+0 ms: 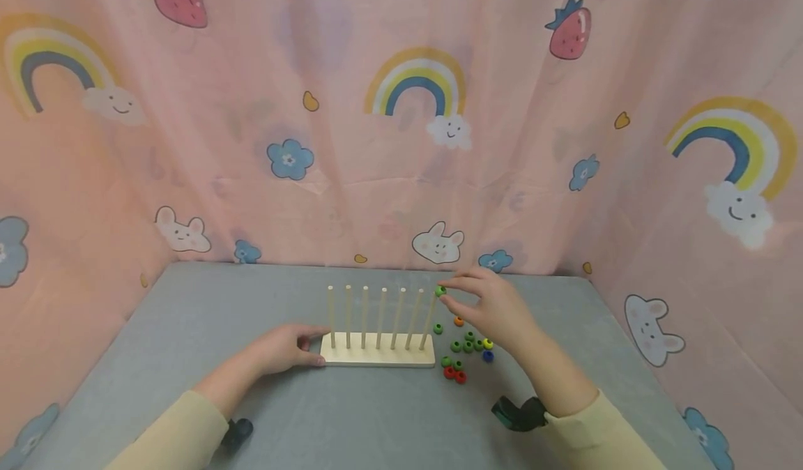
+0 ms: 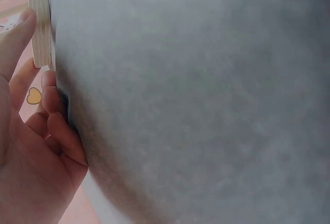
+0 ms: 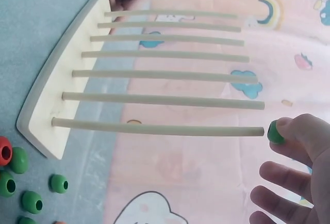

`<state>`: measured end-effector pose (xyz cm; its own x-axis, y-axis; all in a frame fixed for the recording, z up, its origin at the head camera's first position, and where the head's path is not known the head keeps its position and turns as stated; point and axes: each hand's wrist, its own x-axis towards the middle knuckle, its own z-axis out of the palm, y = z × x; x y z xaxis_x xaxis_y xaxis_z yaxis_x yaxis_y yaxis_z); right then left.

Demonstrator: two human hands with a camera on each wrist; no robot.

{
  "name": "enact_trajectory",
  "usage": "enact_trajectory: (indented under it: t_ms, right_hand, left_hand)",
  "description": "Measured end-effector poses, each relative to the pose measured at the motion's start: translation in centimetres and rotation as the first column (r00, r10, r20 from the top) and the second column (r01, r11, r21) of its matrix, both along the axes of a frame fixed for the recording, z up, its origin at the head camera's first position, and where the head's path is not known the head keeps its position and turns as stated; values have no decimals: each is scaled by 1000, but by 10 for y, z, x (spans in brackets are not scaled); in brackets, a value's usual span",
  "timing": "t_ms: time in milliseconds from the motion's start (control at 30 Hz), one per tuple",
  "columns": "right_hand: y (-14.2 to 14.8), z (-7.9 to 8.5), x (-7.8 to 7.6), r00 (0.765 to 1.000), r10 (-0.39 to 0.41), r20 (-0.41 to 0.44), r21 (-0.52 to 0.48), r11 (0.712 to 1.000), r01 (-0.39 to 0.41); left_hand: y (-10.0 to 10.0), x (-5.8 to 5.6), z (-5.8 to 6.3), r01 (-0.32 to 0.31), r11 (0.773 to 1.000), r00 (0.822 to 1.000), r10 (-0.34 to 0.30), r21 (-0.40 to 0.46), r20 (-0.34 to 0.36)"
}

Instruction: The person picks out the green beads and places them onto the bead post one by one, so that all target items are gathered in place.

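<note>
A pale wooden peg stand (image 1: 378,358) with a row of several upright pegs is on the table. My left hand (image 1: 282,349) grips its left end between thumb and fingers; in the left wrist view the thumb lies against the edge of the base (image 2: 41,38). Thumb and index finger of my right hand (image 1: 498,309) pinch a green bead (image 3: 276,132). That bead is right at the top of the rightmost peg (image 3: 206,130), while the other fingers of this hand are spread away from it.
To the right of the stand lie loose beads: several green ones (image 1: 456,346), two red ones (image 1: 461,377), an orange one (image 1: 459,321), a yellow one (image 1: 488,343) and a blue one (image 1: 488,356). A pink patterned curtain (image 1: 389,198) hangs behind the grey table (image 1: 263,414).
</note>
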<state>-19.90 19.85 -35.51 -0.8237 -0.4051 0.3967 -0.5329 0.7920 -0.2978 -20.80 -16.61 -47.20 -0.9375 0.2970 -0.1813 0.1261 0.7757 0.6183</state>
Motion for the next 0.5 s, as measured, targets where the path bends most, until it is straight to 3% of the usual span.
enact_trajectory:
  t_ms: [500]
  right_hand:
    - [-7, 0, -2, 999, -8, 47, -11, 1000, 9]
  left_hand:
    - [1, 0, 0, 7, 1000, 1000, -7, -2, -10]
